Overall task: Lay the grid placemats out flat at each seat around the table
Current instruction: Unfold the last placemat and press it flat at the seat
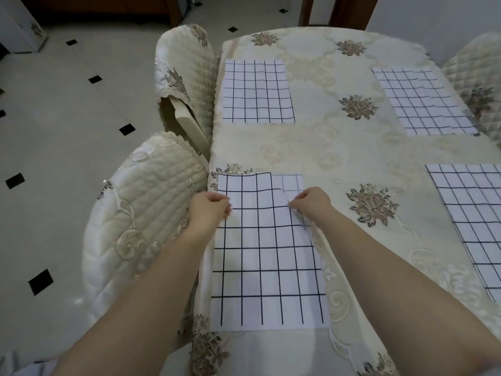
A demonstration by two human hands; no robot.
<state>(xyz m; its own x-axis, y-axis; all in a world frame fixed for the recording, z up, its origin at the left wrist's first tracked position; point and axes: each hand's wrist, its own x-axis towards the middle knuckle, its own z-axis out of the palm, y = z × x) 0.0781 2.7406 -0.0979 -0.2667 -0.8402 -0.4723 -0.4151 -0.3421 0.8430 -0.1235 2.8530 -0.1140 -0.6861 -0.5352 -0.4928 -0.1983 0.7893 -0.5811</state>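
A white placemat with a black grid (268, 256) lies at the near left seat of the table (339, 147). Its far part is folded over itself, and a paler layer shows at the far right corner. My left hand (210, 206) pinches the mat's left edge with curled fingers. My right hand (310, 202) pinches the fold near the mat's right edge. Three more grid placemats lie flat: one at the far left (257, 92), one at the far right (423, 101), one at the near right (471, 213), cut off by the frame.
The table wears a cream floral cloth. Quilted cream chairs stand at the left: one near (141, 213), one farther (184, 74). Another chair (477, 77) is at the far right. The tiled floor with black diamonds (67, 118) spreads to the left.
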